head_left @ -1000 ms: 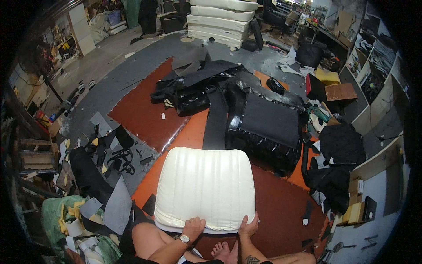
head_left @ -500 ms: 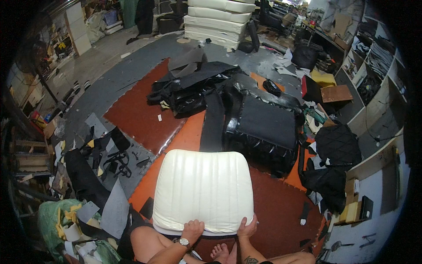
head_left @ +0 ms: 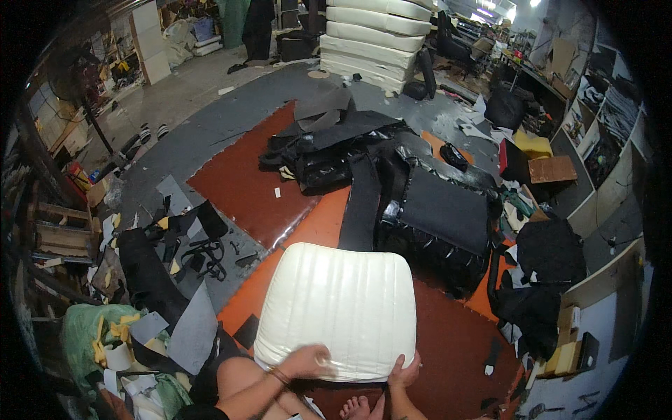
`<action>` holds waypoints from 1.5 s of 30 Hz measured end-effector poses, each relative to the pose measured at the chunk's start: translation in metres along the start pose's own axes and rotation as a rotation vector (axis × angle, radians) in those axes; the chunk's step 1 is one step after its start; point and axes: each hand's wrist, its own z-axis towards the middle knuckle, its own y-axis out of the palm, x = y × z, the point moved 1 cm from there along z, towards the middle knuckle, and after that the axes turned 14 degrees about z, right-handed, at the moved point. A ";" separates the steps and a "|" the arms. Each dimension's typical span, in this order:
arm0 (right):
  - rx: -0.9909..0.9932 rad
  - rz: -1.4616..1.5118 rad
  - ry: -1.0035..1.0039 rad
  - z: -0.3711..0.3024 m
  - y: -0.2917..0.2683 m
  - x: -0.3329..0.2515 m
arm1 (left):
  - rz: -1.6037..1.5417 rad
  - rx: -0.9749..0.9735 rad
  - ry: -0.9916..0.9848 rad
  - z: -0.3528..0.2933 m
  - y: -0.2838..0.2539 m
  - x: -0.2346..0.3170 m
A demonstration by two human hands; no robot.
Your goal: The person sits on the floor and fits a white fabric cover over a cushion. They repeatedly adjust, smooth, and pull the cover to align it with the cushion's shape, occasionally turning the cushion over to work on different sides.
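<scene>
Take the white cushion as the clock's centre, with 12 straight ahead of you. From the left, one green sack [head_left: 78, 336] sits at 9 o'clock, one black roll [head_left: 147, 273] lies between 9 and 10, and one grey sheet [head_left: 196, 329] is at 9, nearer you. The first of two red-brown mats [head_left: 241, 175] stretches away at 11. Your left grip [head_left: 306, 362] is at 7, by the cushion's near edge; it is blurred, so I cannot tell whether it is clenched or released. The single white cushion [head_left: 343, 308] lies directly in front of you; its ribs point from 6 to 12, but it is nearly square, so I cannot tell its long axis. Beyond, at 12, rises one stack [head_left: 374, 31] of white cushions. Your right grip [head_left: 404, 372] grasps the near corner between 4 and 5, thumb on top. One black padded block [head_left: 448, 206] stands between 1 and 2; the second mat [head_left: 462, 343] shows between 3 and 4. One brown board [head_left: 553, 169] rests at 2.
</scene>
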 end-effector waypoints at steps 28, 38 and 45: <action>-0.383 0.802 -0.356 0.061 -0.085 -0.207 | -0.377 1.244 -0.099 -0.005 -0.149 0.230; -0.448 0.476 -0.660 0.069 -0.160 -0.293 | -0.221 1.247 -0.124 0.033 -0.141 0.293; -0.496 0.063 -0.601 0.083 -0.190 -0.308 | -0.051 1.259 -0.153 0.057 -0.127 0.301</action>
